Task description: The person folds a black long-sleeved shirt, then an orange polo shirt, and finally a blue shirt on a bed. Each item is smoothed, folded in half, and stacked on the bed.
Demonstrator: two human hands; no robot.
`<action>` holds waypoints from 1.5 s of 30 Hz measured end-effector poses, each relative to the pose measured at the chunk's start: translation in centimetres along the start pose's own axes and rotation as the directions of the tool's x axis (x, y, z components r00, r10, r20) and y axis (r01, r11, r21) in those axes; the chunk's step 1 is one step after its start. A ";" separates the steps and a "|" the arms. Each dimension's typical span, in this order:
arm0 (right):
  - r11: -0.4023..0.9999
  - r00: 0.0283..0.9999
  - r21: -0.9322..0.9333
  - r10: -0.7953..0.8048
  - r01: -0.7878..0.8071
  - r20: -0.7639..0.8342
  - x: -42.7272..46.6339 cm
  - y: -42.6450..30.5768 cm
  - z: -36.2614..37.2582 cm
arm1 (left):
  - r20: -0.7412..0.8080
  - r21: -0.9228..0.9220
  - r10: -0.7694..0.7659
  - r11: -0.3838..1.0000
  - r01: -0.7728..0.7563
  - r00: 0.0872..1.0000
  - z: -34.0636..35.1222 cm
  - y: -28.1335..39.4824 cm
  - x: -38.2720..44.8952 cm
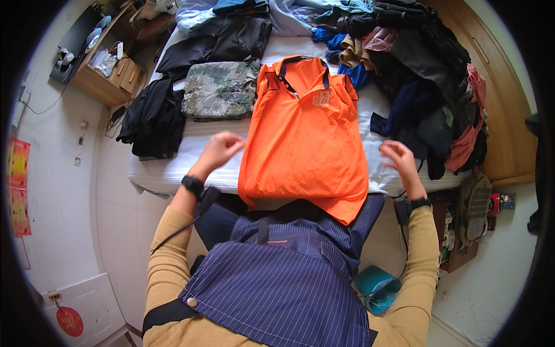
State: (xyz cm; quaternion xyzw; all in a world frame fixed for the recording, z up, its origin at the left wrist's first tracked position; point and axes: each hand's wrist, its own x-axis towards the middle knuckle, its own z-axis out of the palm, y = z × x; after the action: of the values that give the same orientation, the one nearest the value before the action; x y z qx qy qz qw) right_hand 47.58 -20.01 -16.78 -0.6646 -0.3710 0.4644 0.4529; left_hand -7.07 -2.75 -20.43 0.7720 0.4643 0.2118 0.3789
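Observation:
An orange polo shirt (303, 147) with a dark-trimmed collar lies front up on the bed before me. Its sleeves are turned behind or under the body, and its hem hangs over the bed's near edge toward my lap. Just off the shirt's left side is my left hand (222, 149), slightly blurred, fingers bent and nothing seen in them. My right hand (397, 157) hovers over the sheet to the right of the shirt, apart from it, with loosely curled, empty fingers.
Left of the shirt lie a folded camouflage garment (221, 89) and folded black clothes (156, 119). A large heap of mixed clothes (416, 73) covers the bed's right side. Below, a teal bin (377, 286) stands on the floor. Cables run from both wristbands.

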 end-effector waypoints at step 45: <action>0.945 0.520 -0.200 -0.312 0.260 -0.795 29.2 6.7 -1.0 | -0.762 -0.622 -0.584 0.780 -0.067 0.278 1.5 -11.6 20.0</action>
State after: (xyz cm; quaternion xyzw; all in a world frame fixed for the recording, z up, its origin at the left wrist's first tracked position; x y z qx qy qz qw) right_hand 57.60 4.34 -31.16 -0.7453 -0.2364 0.0132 0.6233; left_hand -2.95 17.45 -30.91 0.2677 0.6389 0.6683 0.2711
